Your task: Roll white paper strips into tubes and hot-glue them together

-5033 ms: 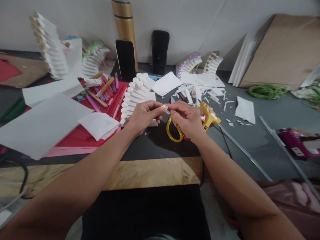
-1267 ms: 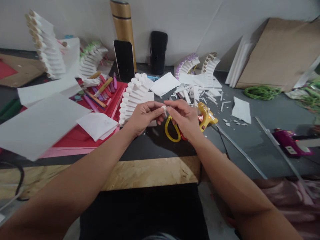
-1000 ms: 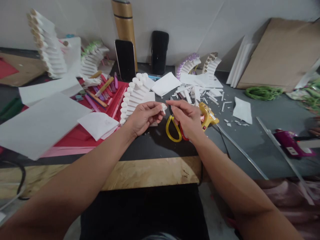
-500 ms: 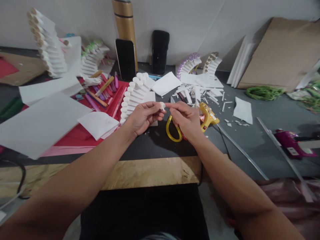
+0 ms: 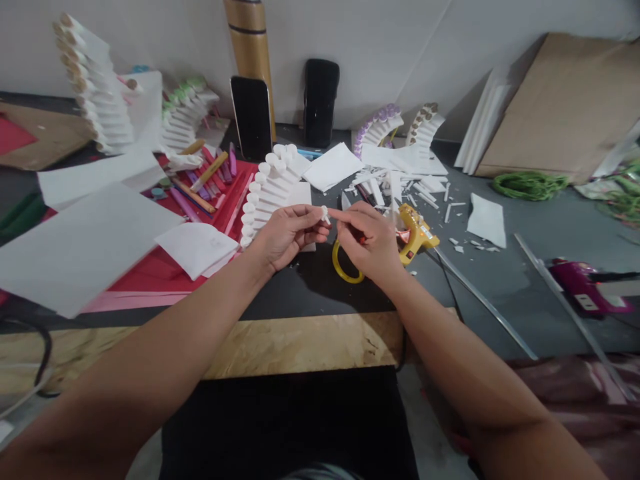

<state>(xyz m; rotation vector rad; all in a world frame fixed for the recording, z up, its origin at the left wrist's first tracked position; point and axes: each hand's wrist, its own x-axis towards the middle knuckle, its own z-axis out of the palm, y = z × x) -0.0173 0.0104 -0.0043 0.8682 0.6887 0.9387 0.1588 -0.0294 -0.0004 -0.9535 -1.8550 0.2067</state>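
My left hand (image 5: 295,233) is closed, pinching a small white piece (image 5: 325,215) between thumb and fingertips; its exact kind is too small to make out. My right hand (image 5: 370,237) points its index finger at that piece, the fingertip at or very near its edge. The right thumb sits apart from the index, and the other fingers are curled and partly hidden. Beneath the right hand lie yellow-handled scissors (image 5: 345,272), partly covered by it. A yellow glue gun (image 5: 416,233) rests just right of this hand. Behind the left hand stands a curved row of white paper rolls (image 5: 267,190).
White scraps (image 5: 383,187) and paper sheets (image 5: 333,167) lie behind my hands. A phone (image 5: 251,117) leans on a gold bottle (image 5: 250,47). Red sheets with colored sticks (image 5: 203,180) are on the left. Clear glue sticks (image 5: 490,307) and a purple device (image 5: 585,287) are on the right.
My right hand has shifted slightly, with the thumb drawn lower and the index finger still toward the white piece. The white piece is turned a little in my left fingers.
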